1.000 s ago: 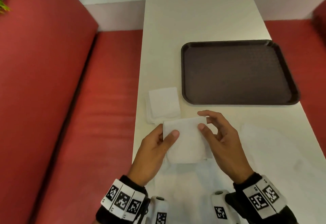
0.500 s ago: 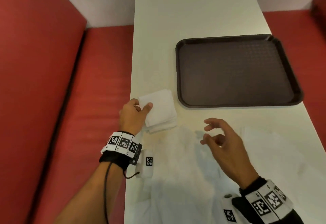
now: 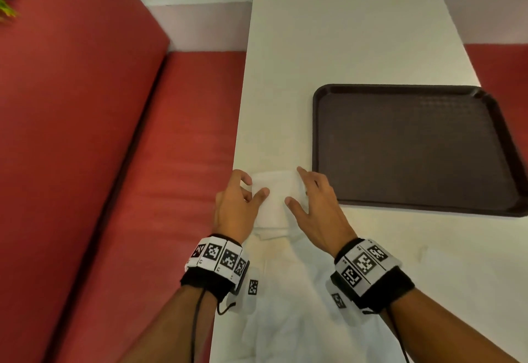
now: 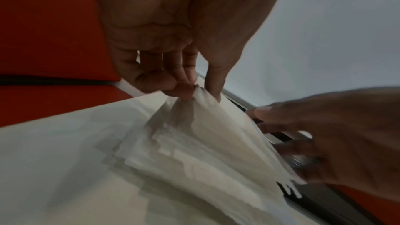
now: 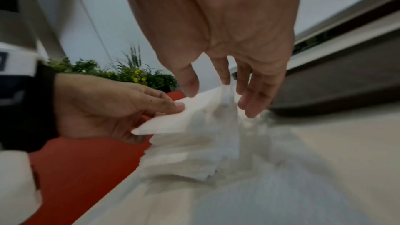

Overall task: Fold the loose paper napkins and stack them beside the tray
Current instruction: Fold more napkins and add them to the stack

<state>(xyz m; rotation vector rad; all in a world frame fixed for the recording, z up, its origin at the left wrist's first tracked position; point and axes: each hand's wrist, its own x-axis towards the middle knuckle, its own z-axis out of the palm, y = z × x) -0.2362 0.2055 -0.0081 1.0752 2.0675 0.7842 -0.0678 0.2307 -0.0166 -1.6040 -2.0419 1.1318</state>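
left hand (image 3: 238, 205) pinching, right hand (image 3: 317, 208) fingers loosely extended

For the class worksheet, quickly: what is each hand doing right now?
Left hand: pinches the top folded napkin at its left corner.
Right hand: fingers fairly straight, touching that napkin's right edge; no grip.

This looks like a fast-food or canteen dining booth. A long, narrow white table (image 3: 343, 48) runs up the middle of the head view, with a red padded bench seat (image 3: 177, 162) and its tall red backrest (image 3: 71, 105) filling the left side. More red upholstery (image 3: 503, 68) shows at the right edge, across the table. On the table at right sits 1 dark brown plastic serving tray (image 3: 414, 145) with a textured base, the cafeteria kind. Paper napkins (image 3: 274, 200) lie beside it. In the right wrist view, green plants with yellow flowers (image 5: 129, 73) stand behind the seating at centre left.
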